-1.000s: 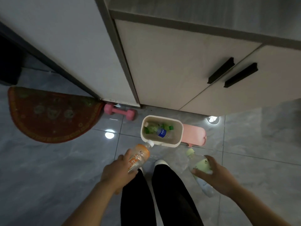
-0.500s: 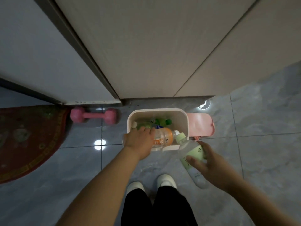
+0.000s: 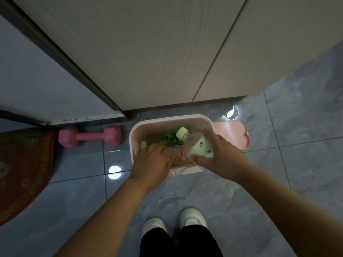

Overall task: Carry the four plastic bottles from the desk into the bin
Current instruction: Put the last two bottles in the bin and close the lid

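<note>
A cream bin (image 3: 167, 120) stands on the floor against the cabinet, its pink lid (image 3: 234, 135) flipped open to the right. Inside lie bottles with green and blue labels (image 3: 168, 139). My left hand (image 3: 151, 164) reaches into the bin's near side and rests on the orange-labelled bottle (image 3: 179, 159), which lies across the inside; whether the fingers still grip it is hard to tell. My right hand (image 3: 220, 156) grips the clear bottle with a pale green label and cap (image 3: 193, 143), tilted cap-first over the bin opening.
A pink dumbbell (image 3: 89, 136) lies on the grey tiles left of the bin. A red semicircular mat (image 3: 24, 173) is at far left. Beige cabinet doors (image 3: 148, 52) rise right behind the bin. My white shoes (image 3: 174, 222) stand on the tiles below.
My left hand has lowered the orange-labelled bottle from the rim down into the bin. My right hand has brought the green-labelled bottle from beside the bin to over its opening.
</note>
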